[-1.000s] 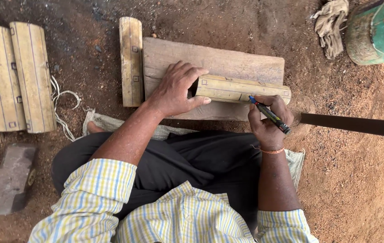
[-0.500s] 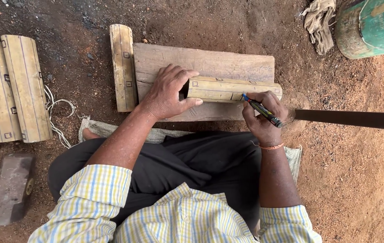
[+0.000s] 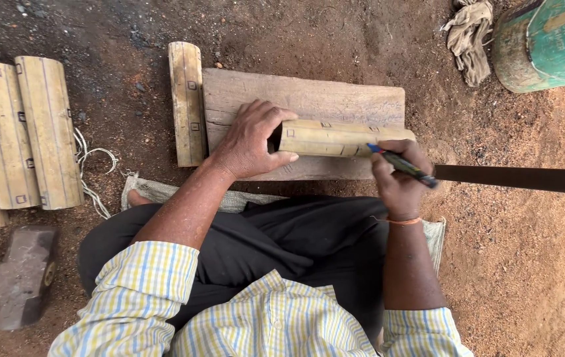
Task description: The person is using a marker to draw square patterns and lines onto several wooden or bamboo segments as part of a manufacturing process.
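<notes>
Bamboo piece [image 3: 335, 137] lies on the wooden board [image 3: 309, 96], with the left hand [image 3: 249, 142] wrapped tight round its end. Just beside it, the right hand [image 3: 398, 178] pinches a blue pen [image 3: 401, 165], tip on the bamboo. Press down firmly and draw slowly, so the line stays straight.

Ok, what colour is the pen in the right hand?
The pen in the right hand is dark with a blue tip, clearest in the head view.

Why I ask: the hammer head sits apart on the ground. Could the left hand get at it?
Probably yes: the hammer head lies uncovered beside the left knee, but the left hand now steadies the bamboo piece.
</notes>
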